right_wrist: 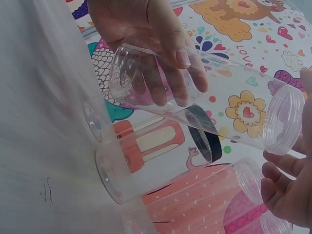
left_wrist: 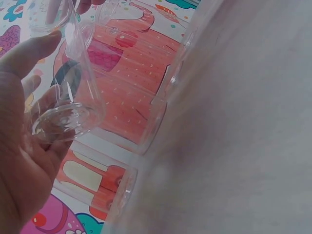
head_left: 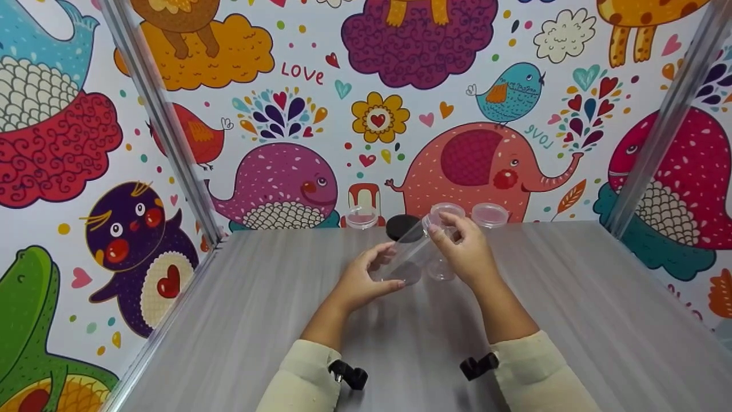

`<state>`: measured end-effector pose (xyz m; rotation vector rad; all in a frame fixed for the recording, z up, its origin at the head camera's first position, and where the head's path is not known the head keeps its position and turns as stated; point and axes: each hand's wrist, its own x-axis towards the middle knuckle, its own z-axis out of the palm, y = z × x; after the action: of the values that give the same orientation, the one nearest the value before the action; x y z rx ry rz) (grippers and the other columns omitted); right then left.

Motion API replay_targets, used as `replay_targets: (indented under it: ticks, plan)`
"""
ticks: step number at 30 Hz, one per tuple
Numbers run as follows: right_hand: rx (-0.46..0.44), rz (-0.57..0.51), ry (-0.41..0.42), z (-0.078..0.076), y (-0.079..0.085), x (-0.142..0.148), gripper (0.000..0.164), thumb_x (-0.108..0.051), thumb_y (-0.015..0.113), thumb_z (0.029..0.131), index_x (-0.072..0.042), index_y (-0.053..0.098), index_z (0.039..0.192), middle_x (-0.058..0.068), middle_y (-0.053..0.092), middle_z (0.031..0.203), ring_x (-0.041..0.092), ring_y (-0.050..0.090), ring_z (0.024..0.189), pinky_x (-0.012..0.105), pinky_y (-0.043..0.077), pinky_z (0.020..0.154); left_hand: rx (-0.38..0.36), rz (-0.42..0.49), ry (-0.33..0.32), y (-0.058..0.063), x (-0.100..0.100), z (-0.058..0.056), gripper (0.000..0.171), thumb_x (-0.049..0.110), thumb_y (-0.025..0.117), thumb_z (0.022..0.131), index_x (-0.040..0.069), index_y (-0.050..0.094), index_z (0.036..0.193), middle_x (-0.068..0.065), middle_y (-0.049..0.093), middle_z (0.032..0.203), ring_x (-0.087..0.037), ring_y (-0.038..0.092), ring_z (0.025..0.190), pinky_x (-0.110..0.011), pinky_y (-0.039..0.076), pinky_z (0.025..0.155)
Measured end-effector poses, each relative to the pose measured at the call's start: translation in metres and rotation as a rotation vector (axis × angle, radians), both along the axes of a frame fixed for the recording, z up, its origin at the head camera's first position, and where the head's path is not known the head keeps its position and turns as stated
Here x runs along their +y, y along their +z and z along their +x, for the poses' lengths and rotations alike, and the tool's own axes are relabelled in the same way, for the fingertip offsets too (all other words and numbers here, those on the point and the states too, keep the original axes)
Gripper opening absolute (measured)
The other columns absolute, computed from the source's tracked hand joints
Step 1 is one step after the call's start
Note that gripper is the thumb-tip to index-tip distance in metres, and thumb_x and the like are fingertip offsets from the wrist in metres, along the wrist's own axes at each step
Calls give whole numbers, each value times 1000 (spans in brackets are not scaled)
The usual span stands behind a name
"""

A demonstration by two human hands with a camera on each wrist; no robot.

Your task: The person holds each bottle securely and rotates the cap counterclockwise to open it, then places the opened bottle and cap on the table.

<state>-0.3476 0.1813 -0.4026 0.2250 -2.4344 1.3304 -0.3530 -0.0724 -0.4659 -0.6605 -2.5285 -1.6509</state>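
Observation:
A clear, lidless plastic jar (head_left: 407, 252) is held tilted between the two hands, its threaded mouth (right_wrist: 285, 119) up to the right. My left hand (head_left: 361, 276) grips it near the base (left_wrist: 68, 122), thumb on one side and fingers on the other. At the mouth end, the right hand (head_left: 468, 252) holds the rim with thumb and fingers. Through the clear wall, the left fingers (right_wrist: 161, 80) show in the right wrist view. Just behind the held jar stands a similar jar with a black lid (head_left: 404, 228).
More clear jars stand upright along the back of the grey wood-grain table (head_left: 257, 320): one at the left (head_left: 361, 217), another at the right (head_left: 490, 216). A cartoon-printed wall (head_left: 377, 68) rises behind them. Metal posts (head_left: 166, 126) frame the sides.

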Motion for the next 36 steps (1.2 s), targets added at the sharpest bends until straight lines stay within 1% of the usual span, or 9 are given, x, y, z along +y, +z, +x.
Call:
replay_targets:
  ticks: [4, 8, 12, 16, 21, 26, 30, 32, 36]
  plan:
    - [-15, 4, 10, 1, 1, -1, 67, -59, 70, 98, -18, 62, 150, 15, 63, 142, 33, 62, 119, 56, 60, 104, 2, -7, 3, -1, -1, 0, 83, 51, 91, 81, 41, 53, 153, 7, 64, 149, -22, 60, 141, -53, 54, 115]
    - [-3, 10, 19, 2, 0, -2, 65, -58, 68, 99, -19, 62, 150, 15, 61, 149, 35, 62, 127, 59, 57, 110, -1, -5, 0, 0, -1, 0, 83, 51, 92, 80, 41, 53, 153, 6, 64, 150, -26, 59, 143, -53, 54, 116]
    - [16, 1, 36, 1, -2, -2, 58, -54, 66, 102, -21, 63, 149, 15, 59, 153, 36, 61, 133, 60, 55, 112, 1, 4, -8, -1, -1, -1, 83, 50, 92, 81, 40, 53, 153, 3, 64, 151, -30, 58, 144, -54, 53, 117]
    - [25, -27, 65, 1, -4, -2, 52, -45, 66, 104, -21, 63, 150, 15, 58, 153, 36, 60, 133, 59, 55, 112, 3, 6, -11, -2, -2, -1, 83, 50, 91, 81, 39, 53, 154, 3, 64, 151, -27, 59, 143, -55, 52, 117]
    - [76, -86, 101, 1, -4, -3, 47, -30, 65, 103, -19, 64, 149, 14, 61, 146, 29, 57, 119, 47, 57, 101, 6, 8, -14, -3, -3, -2, 84, 48, 92, 80, 37, 53, 154, 0, 63, 152, -26, 60, 142, -55, 51, 118]
    - [132, -131, 104, 0, -4, -3, 46, -28, 62, 103, -17, 64, 148, 13, 65, 135, 22, 57, 107, 32, 54, 87, 0, 17, -6, -2, -4, -3, 84, 46, 92, 81, 36, 53, 154, 1, 64, 152, -25, 60, 141, -56, 51, 118]
    - [145, -192, 107, 0, -5, -2, 48, -31, 59, 106, -17, 57, 152, 10, 63, 138, 23, 59, 109, 30, 55, 88, -23, 69, -3, -2, -8, -3, 86, 46, 91, 82, 32, 51, 157, -1, 63, 153, -27, 60, 142, -59, 49, 119]
    - [151, -207, 108, -1, -6, 0, 50, -32, 58, 107, -18, 53, 155, 9, 61, 146, 25, 60, 114, 34, 54, 93, -30, 92, 10, -3, -10, -3, 88, 50, 90, 82, 32, 49, 158, 0, 63, 153, -26, 60, 143, -58, 49, 120]
    - [162, -179, 81, -1, -6, 4, 53, -34, 61, 107, -21, 50, 157, 7, 60, 149, 22, 61, 116, 33, 55, 93, 11, 158, 20, -3, -15, -6, 86, 45, 89, 85, 30, 48, 159, -3, 63, 154, -25, 59, 144, -57, 47, 122]
